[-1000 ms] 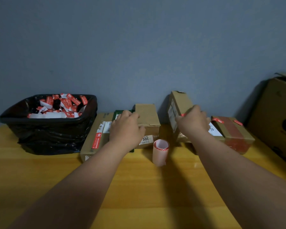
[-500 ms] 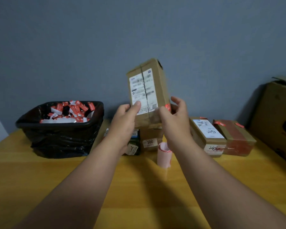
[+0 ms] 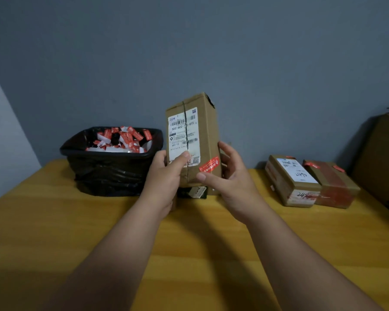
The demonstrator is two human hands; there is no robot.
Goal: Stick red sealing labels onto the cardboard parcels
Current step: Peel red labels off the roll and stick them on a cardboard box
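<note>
Nearest me, both forearms reach out over the bare yellow wood of the tabletop [image 3: 211, 254].

Left hand [image 3: 166, 173] holds the upright parcel [image 3: 193, 140] at its lower left, thumb pressed on the white shipping label [image 3: 182, 138]. Right hand [image 3: 229, 176] holds the lower right side, thumb across the front near the bottom edge, other fingers wrapped round the back. So both sets of fingers are holding the parcel, clear of the tabletop and standing on end.

A red sealing label [image 3: 209, 166] sits on that parcel, slanted across the lower right corner edge, just above my right thumb. It looks stuck down; I judge this box done or nearly so, perhaps wanting a last press.

Just behind and under the held parcel, a dark box [image 3: 195, 192] with a small sticker peeks out; I cannot tell whether it carries a red label.

Right of centre, two parcels lie flat, touching: a labelled brown box [image 3: 290, 180] and a taped reddish box [image 3: 332, 185]. Both show red tabs at their far top edges, so I count them finished.

Far left, a black bin [image 3: 112, 171] is full of red-and-white scraps [image 3: 124, 140], likely spent backing. Far right, a large carton [image 3: 382, 158] stands partly out of view.

Remaining, as I judge: set this one down, then check the hidden boxes.
</note>
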